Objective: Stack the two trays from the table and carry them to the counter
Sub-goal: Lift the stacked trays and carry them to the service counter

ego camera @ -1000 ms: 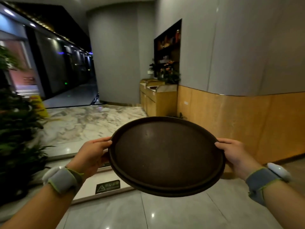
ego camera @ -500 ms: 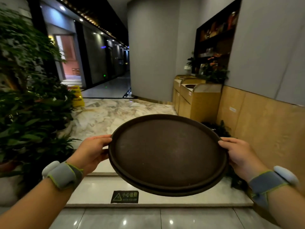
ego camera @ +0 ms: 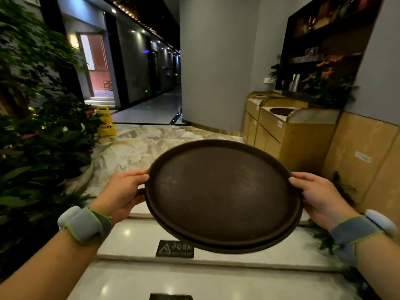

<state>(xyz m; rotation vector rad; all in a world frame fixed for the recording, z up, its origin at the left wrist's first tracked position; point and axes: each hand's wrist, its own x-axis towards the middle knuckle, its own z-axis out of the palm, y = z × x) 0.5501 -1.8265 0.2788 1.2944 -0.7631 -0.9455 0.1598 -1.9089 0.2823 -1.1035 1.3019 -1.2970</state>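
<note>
Marble-floored hallway [ego camera: 138,148], 2 stacked trays [ego camera: 220,191] gripped between both hands [ego camera: 121,195].

A dark plate [ego camera: 175,248] on the face of the step carries a warning triangle and Chinese characters, partly blurred, beginning "小心". The yellow floor sign [ego camera: 105,121] bears print too small to read. Labels on the wooden cabinet [ego camera: 279,124] and wall panel [ego camera: 362,157] are illegible.

Two round dark-brown trays [ego camera: 220,191] stacked, held level.
</note>
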